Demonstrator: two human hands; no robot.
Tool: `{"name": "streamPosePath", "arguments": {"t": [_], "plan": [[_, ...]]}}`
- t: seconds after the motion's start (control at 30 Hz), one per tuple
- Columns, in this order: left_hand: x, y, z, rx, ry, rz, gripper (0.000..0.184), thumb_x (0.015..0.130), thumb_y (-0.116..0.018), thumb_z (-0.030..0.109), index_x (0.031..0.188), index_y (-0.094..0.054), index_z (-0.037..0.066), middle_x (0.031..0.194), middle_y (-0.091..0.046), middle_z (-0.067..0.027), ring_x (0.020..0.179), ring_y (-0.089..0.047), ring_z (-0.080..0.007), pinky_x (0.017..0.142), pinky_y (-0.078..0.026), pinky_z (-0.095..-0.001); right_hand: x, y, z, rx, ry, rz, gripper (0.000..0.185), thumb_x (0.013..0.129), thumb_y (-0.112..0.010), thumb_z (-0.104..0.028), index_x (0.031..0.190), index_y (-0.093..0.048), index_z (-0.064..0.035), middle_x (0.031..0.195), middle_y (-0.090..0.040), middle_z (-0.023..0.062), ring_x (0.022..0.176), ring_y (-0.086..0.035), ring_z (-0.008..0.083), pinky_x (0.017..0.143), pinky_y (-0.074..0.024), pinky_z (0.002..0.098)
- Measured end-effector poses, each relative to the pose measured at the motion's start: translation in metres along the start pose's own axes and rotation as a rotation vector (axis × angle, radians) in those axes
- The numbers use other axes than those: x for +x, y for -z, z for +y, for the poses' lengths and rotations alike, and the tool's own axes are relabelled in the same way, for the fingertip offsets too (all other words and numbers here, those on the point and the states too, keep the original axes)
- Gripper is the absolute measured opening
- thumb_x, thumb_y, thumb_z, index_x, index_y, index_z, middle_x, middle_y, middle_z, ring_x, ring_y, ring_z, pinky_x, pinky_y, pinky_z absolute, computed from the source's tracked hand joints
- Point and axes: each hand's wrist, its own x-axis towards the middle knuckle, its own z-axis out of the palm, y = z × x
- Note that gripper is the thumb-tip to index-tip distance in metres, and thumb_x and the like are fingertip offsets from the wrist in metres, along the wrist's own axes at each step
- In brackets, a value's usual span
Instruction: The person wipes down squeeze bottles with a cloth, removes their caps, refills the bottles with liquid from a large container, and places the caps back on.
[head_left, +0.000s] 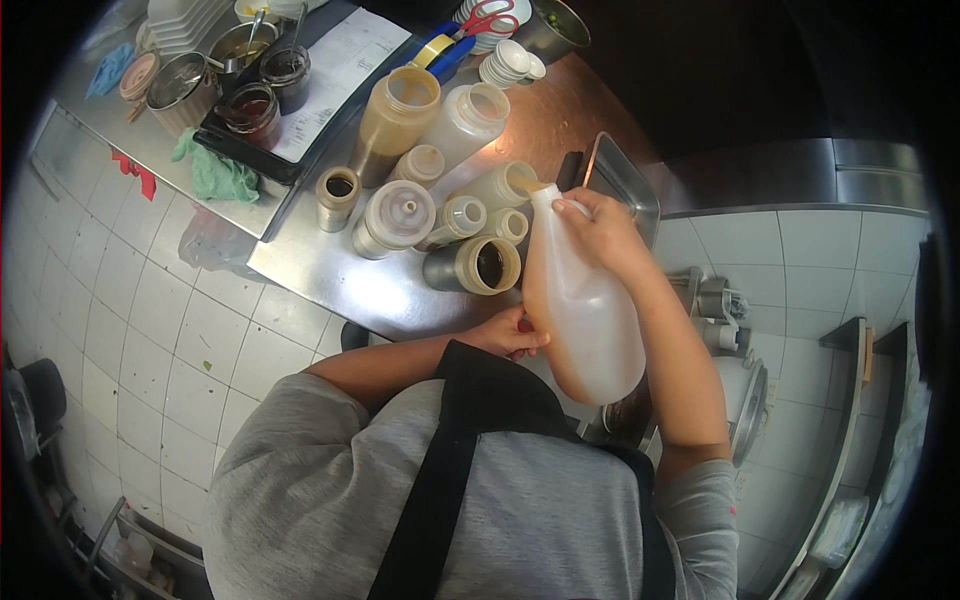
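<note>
A large translucent plastic jug (590, 320) is tilted, with amber liquid along its lower side. My right hand (600, 228) is closed around it just behind the neck. The jug's mouth is at the opening of a clear plastic bottle (488, 187), where an amber stream shows. My left hand (503, 333) is closed beside the jug's lower side, its fingertips against or very near it. A small red object (526, 325), perhaps a cap, shows between those fingers. Close by stand an open bottle of dark liquid (465, 266) and a lidded squeeze bottle (398, 215).
More bottles stand on the steel counter (300, 262), including a tall brownish bottle (402, 115). A black tray (290, 165) holds sauce jars and a paper sheet. A green cloth (218, 170) lies at the counter's edge. Behind the jug is a metal pan (625, 170).
</note>
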Motion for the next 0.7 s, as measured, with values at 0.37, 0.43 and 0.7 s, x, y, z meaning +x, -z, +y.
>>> {"name": "streamPosePath", "arguments": {"t": [0.37,0.43,0.7], "plan": [[-0.002,-0.005,0.006,-0.002,0.025,-0.03,0.038,0.09,-0.062,0.036,0.115,-0.046,0.012,0.077,-0.054,-0.0024,0.058,-0.048,-0.0088,0.051,-0.038,-0.023,0.002,0.001,0.006,-0.016,0.027,0.003,0.037,0.088,-0.059,-0.034,0.105,-0.066,-0.0022,0.09,-0.066,0.0262,0.088,-0.065,0.0402,0.081,-0.0493,0.0421],[-0.002,-0.006,0.006,-0.007,0.026,-0.031,0.037,0.09,-0.062,0.035,0.114,-0.046,0.012,0.077,-0.054,-0.0025,0.058,-0.047,-0.0087,0.051,-0.038,-0.023,0.003,0.001,0.007,-0.035,0.028,0.001,0.037,0.089,-0.059,-0.034,0.105,-0.066,-0.0022,0.088,-0.066,0.023,0.085,-0.065,0.0346,0.078,-0.0493,0.0394],[-0.004,-0.011,0.012,0.002,0.025,-0.025,0.035,0.091,-0.06,0.034,0.113,-0.046,0.011,0.077,-0.053,-0.0029,0.058,-0.046,-0.0089,0.052,-0.039,-0.023,0.0,0.004,0.001,-0.02,-0.001,-0.014,0.038,0.088,-0.059,-0.034,0.107,-0.066,-0.0024,0.091,-0.066,0.0259,0.089,-0.065,0.039,0.081,-0.0493,0.0407]]}}
